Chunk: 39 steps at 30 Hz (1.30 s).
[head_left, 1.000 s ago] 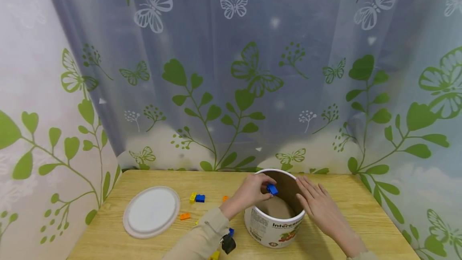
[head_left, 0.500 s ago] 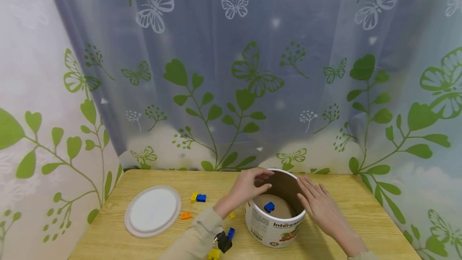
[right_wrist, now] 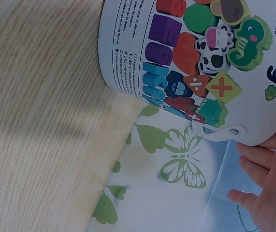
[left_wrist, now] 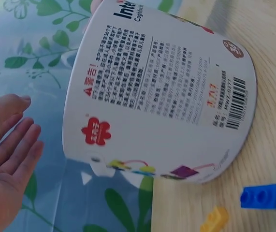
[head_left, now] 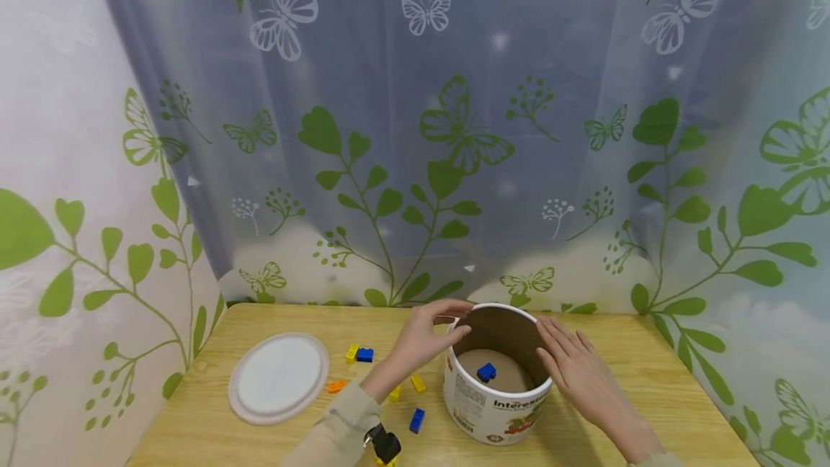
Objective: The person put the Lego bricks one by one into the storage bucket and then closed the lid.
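Note:
A white round tub (head_left: 476,409) with a printed label stands without a lid on the table. On its floor lies a blue toy brick (head_left: 486,372). My left hand (head_left: 424,337) is beside the tub's left rim, fingers relaxed and holding nothing; the left wrist view shows its palm and fingers (left_wrist: 21,159) apart from the tub wall. My right hand (head_left: 573,366) rests with straight fingers along the right rim. In the right wrist view its fingers (right_wrist: 258,164) touch the tub near the handle tab.
A white round lid (head_left: 279,378) lies on the left of the table. Between lid and tub are a blue brick (head_left: 417,421), a second blue brick (head_left: 365,355), an orange brick (head_left: 336,386) and several yellow bricks (head_left: 418,383). A patterned curtain (head_left: 389,128) hangs behind the table.
My left hand let go of the blue brick, which dropped to the tub's floor. The hand then moved left, out to the rim. My right hand stays at the right rim.

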Tool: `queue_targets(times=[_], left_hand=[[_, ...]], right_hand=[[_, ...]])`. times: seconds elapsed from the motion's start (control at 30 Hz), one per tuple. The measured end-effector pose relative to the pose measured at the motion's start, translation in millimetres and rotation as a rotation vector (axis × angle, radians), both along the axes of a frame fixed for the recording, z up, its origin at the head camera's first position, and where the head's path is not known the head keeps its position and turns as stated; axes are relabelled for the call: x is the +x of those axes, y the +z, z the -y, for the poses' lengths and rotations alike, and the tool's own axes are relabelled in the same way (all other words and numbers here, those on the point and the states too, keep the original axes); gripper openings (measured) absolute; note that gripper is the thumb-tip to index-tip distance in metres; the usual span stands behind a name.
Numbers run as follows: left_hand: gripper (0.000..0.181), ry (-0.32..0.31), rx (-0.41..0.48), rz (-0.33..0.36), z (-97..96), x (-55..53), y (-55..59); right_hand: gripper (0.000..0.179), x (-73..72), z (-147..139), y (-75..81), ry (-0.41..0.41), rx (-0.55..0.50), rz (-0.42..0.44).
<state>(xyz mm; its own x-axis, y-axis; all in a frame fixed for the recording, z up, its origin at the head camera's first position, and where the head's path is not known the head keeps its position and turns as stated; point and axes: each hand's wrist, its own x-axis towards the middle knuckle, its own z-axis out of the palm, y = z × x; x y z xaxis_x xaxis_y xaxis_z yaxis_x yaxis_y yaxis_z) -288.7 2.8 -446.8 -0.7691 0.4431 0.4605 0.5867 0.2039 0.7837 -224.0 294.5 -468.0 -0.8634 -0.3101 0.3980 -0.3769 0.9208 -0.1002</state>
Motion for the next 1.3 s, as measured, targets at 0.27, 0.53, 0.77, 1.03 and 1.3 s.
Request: queue_targets(times=[0.27, 0.53, 0.77, 1.03, 1.3], left_hand=[[0.036, 0.050, 0.024, 0.049, 28.4, 4.2, -12.2], [0.038, 0.120, 0.030, 0.068, 64.1, 8.8, -30.5], [0.037, 0.170, 0.038, 0.117, 90.1, 14.4, -43.5], [0.034, 0.235, 0.003, 0.154, 113.5, 18.7, -65.7], [0.035, 0.278, -0.090, 0.191, 131.3, 25.5, -85.9]], right_hand=[[0.051, -0.5, 0, -1.0, 0.003, 0.005, -0.017], [0.050, -1.0, 0, -1.6, 0.005, 0.001, -0.023], [0.049, 0.1, 1, 0.1, 0.009, 0.003, -0.035], [0.049, 0.0, 1, 0.4, 0.012, -0.003, -0.022], [0.049, -0.7, 1, -1.4, 0.017, 0.001, -0.054]])
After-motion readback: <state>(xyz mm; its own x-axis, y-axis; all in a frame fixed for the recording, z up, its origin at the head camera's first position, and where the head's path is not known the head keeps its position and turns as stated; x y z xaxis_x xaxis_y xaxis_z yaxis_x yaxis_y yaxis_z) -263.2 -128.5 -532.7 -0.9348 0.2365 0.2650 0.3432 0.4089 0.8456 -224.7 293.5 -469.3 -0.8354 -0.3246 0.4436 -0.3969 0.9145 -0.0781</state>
